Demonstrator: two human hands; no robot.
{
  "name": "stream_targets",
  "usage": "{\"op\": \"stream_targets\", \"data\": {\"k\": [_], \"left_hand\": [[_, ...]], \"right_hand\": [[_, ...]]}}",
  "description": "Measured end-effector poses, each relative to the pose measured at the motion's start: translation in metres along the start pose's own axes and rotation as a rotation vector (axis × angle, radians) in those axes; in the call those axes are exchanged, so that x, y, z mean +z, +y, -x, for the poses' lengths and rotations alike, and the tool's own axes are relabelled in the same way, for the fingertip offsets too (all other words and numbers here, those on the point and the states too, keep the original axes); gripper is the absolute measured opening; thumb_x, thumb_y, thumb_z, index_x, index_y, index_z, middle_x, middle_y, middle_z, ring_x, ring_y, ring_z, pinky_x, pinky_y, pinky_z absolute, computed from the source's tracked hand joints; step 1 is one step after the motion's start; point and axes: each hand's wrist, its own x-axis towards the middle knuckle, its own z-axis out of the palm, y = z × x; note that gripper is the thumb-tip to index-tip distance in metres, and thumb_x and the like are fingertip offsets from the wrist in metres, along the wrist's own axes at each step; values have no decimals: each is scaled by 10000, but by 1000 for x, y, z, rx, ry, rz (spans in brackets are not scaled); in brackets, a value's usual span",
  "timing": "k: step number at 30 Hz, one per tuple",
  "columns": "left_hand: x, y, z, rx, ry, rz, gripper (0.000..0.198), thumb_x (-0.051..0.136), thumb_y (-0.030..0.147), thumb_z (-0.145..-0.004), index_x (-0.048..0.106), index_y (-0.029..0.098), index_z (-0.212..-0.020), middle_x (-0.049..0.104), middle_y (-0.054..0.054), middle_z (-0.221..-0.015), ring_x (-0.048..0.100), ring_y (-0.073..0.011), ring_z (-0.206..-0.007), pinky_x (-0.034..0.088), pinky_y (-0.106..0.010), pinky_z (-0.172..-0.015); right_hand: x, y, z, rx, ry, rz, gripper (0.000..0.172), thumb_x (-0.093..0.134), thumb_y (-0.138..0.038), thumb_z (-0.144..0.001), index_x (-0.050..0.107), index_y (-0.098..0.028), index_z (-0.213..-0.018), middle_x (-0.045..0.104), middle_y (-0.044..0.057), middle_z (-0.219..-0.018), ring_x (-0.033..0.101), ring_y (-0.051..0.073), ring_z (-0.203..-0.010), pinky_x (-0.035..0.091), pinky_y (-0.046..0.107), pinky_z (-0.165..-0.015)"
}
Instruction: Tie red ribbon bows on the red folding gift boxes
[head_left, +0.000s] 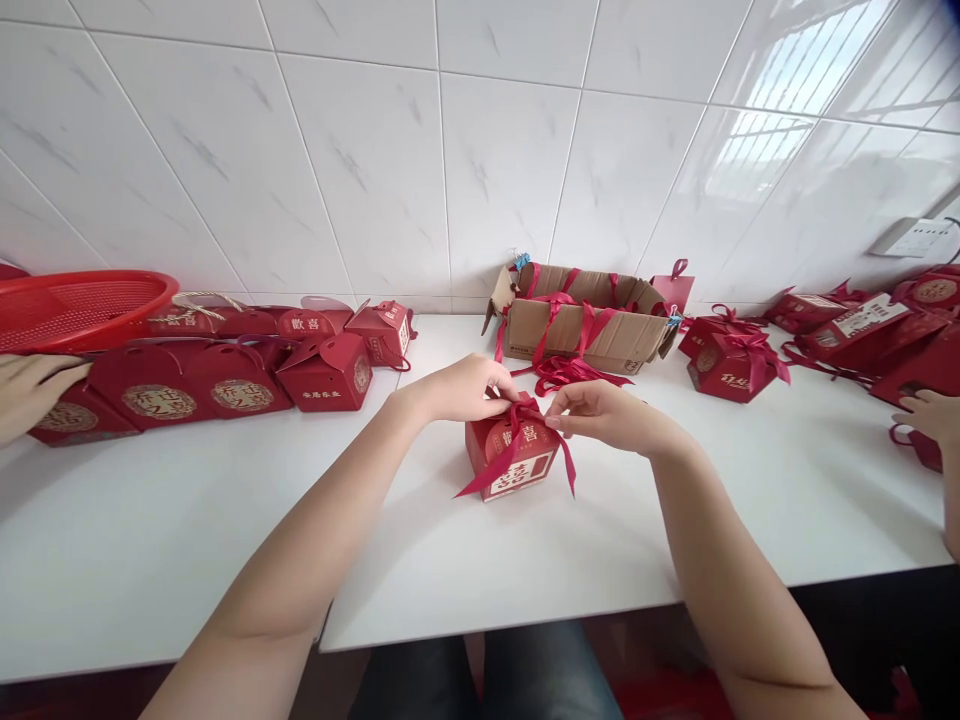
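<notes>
A small red gift box with gold and white print stands upright on the white table before me. A dark red ribbon is tied at its top, and two loose tails hang down its front. At the bow's left side, my left hand pinches the ribbon with thumb and bent fingers. My right hand has closed its thumb and fingertips on the ribbon at the right of the bow. Part of the bow is hidden behind the fingers.
Behind the box, a cardboard box holds more ribbons, some spilling onto the table. Red gift boxes line the left, near a red plastic basket. Ribboned boxes stand right. Other people's hands reach in at both edges.
</notes>
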Motion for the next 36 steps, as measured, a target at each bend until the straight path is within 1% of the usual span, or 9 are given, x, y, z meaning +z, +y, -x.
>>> {"op": "stream_targets", "data": {"k": [4,7,10,20,24,27,30,33,36], "left_hand": [[-2,5,3,-26,0,-24,207,513,170,-767,709,198,-827,681,-9,-850,594,-134,-732,439,-223,-625],[-2,9,4,-63,10,-32,188,516,173,-762,693,191,-819,674,-15,-870,599,-137,-749,445,-220,-631],[-1,11,6,-82,2,-46,177,511,174,-764,681,193,-805,671,-11,-854,602,-136,-734,444,-224,-629],[1,12,9,-164,2,-84,148,493,209,-773,641,198,-779,658,-6,-841,598,-137,-684,438,-243,-613],[0,15,10,-178,-6,-99,130,487,211,-772,610,192,-736,651,-5,-831,582,-127,-642,427,-239,-574],[-1,18,10,-183,-21,-118,127,483,210,-771,593,186,-712,644,-10,-814,560,-120,-609,406,-233,-529],[-1,20,10,-184,-21,-120,137,484,210,-772,615,189,-735,656,-17,-835,566,-125,-621,406,-235,-545],[-3,23,10,-209,-17,-130,150,492,222,-770,639,198,-757,671,-18,-839,576,-135,-634,393,-237,-534],[-5,25,9,-238,-32,-161,142,493,231,-767,629,204,-735,666,-8,-795,556,-131,-589,348,-236,-469]], "right_hand": [[-12,-13,-17,72,-57,117,321,598,-490,-780,569,-219,-950,650,27,-846,613,167,-740,455,276,-621],[-15,-22,-31,42,-147,251,502,706,-496,-676,550,-256,-1088,639,37,-1022,618,193,-850,465,279,-662],[-11,-24,-39,52,-224,388,546,742,-456,-624,543,-250,-1090,631,39,-1026,612,202,-819,455,276,-597],[-15,-30,-26,34,-166,408,385,543,-304,-811,429,-255,-1176,658,11,-904,572,112,-604,378,212,-452],[-17,-34,-22,33,-314,331,363,511,-349,-849,437,-248,-1189,662,-5,-735,589,124,-563,381,214,-446],[-16,-33,-25,42,-172,371,372,510,-388,-848,469,-235,-1185,681,36,-868,636,166,-666,432,246,-493],[-14,-30,-29,-82,19,394,258,514,-271,-832,539,-231,-1086,652,48,-1046,633,191,-891,497,280,-666],[-10,-27,-32,-272,-49,353,180,524,-190,-803,564,-234,-974,642,24,-1062,598,183,-992,487,296,-799],[-6,-25,-34,-356,-119,330,158,528,-170,-795,535,-230,-941,641,16,-1039,597,174,-949,477,302,-792]]}}
